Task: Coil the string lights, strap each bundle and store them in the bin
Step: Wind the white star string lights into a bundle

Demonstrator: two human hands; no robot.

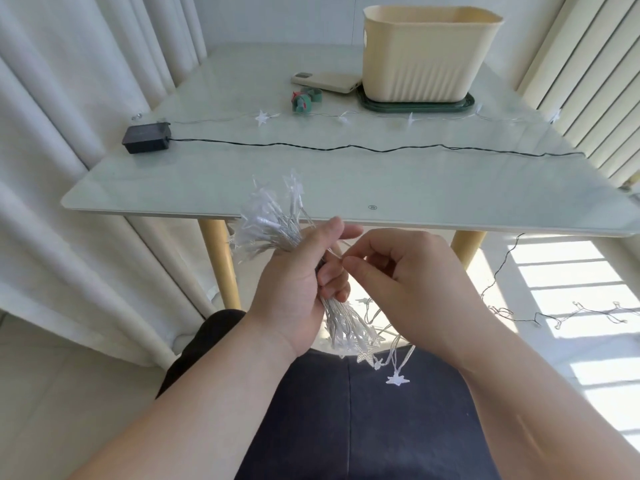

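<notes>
My left hand (pixel 298 289) grips a folded bundle of clear star string lights (pixel 268 225) in front of the table's near edge; stars fan out above the fist and more hang below it. My right hand (pixel 401 271) pinches a thin clear wire of that string beside the left fingers. A loose tail with stars (pixel 396 378) dangles over my lap. On the table lie another star strand (pixel 263 117) and a black wire (pixel 346 147) running to a black battery box (pixel 147 137). The cream bin (pixel 426 53) stands at the back right on a dark green lid (pixel 465 105). Green straps (pixel 304 98) lie left of it.
A cream power bank (pixel 329 81) lies beside the bin. The glass table (pixel 450 188) has wooden legs (pixel 220 265). White curtains hang on the left, blinds on the right. More dark-wired lights (pixel 588 315) trail over the sunlit floor at right.
</notes>
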